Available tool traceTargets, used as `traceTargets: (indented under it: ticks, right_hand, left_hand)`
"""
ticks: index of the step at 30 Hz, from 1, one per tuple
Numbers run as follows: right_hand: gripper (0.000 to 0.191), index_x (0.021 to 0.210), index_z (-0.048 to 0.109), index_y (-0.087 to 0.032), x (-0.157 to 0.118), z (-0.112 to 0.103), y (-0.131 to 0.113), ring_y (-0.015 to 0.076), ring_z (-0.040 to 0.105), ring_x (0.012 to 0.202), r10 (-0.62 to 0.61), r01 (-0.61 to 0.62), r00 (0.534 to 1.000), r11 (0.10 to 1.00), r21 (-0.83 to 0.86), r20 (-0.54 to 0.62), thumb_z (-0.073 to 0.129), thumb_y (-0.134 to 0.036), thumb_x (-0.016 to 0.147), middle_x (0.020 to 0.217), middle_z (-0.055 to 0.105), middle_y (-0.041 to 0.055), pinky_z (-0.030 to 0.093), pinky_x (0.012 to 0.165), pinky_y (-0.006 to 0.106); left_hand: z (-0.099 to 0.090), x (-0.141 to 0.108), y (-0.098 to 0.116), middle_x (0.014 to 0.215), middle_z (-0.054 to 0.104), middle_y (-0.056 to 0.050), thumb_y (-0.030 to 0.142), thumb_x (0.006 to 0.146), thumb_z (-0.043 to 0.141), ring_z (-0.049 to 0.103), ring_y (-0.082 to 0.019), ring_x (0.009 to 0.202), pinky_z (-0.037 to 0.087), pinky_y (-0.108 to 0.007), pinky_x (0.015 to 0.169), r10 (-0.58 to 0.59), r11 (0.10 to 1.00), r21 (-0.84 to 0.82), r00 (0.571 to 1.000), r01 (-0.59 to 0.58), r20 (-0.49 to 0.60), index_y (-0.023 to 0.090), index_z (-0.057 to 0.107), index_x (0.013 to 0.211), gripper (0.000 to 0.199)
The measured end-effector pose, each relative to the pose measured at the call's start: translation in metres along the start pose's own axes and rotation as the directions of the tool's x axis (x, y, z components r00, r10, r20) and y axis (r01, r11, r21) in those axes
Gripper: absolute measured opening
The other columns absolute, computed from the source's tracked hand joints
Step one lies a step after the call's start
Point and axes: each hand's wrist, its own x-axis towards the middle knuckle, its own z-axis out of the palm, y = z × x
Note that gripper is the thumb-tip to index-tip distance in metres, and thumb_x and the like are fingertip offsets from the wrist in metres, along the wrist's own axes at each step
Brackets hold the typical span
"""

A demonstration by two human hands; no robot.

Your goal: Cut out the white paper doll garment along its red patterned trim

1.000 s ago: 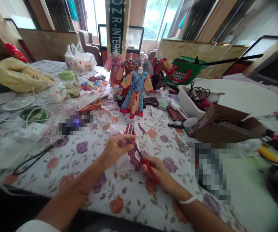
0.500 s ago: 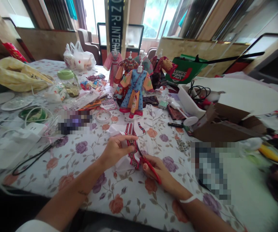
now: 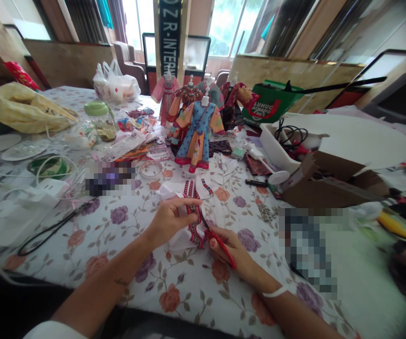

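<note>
My left hand [image 3: 172, 217] grips a piece of white fabric with red-and-black patterned trim [image 3: 196, 235], thumb and forefinger at its right side. Red-handled scissors [image 3: 220, 246] are in my right hand [image 3: 233, 249], with their dark blades pointing up and left against the trim's right edge, close to my left fingertips. Whether the blades are apart is too small to tell. Just beyond my hands lies a small white piece with a similar trim [image 3: 205, 185]. Farther back stands a miniature blue and orange robe [image 3: 196, 136] on a white stand.
More small robes stand behind, including a pink one [image 3: 166, 96]. A tape roll [image 3: 150, 169] lies at centre left, near a white charger [image 3: 52, 188] with cables. To the right are a cardboard box [image 3: 330, 183], a white bin [image 3: 280, 150] and a green bag [image 3: 263, 103].
Almost nothing differs. Both hands, the scissors and the trimmed fabric stay in nearly the same place.
</note>
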Motion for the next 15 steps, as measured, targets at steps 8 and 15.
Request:
traceTargets:
  ticks: [8, 15]
  right_hand:
    - [0.054, 0.064, 0.044, -0.019, 0.0012, 0.0008, -0.0061, 0.0088, 0.025, 0.050, -0.033, 0.032, 0.999, 0.997, -0.074, -0.022, 0.052, -0.070, 0.079, 0.056, 0.032, -0.0054, 0.019, 0.045, 0.024]
    - [0.053, 0.064, 0.044, -0.019, 0.0005, 0.0004, -0.0027, 0.0080, 0.023, 0.048, 0.002, -0.005, 0.999, 0.998, -0.066, -0.041, 0.054, -0.069, 0.078, 0.054, 0.032, -0.0061, 0.017, 0.043, 0.023]
  left_hand:
    - [0.0014, 0.0011, 0.0006, 0.051, 0.033, 0.008, 0.029, 0.073, 0.071, 0.023, -0.005, 0.046, 0.016, -0.019, 0.041, -0.022, 1.000, -0.013, 1.000, 0.022, 0.008, 0.016, 0.072, 0.104, 0.034]
    - [0.0015, -0.0001, 0.0009, 0.051, 0.037, 0.008, 0.028, 0.072, 0.072, 0.023, -0.004, 0.045, 0.018, -0.018, 0.040, -0.017, 0.999, -0.035, 1.000, 0.018, 0.012, 0.017, 0.073, 0.103, 0.033]
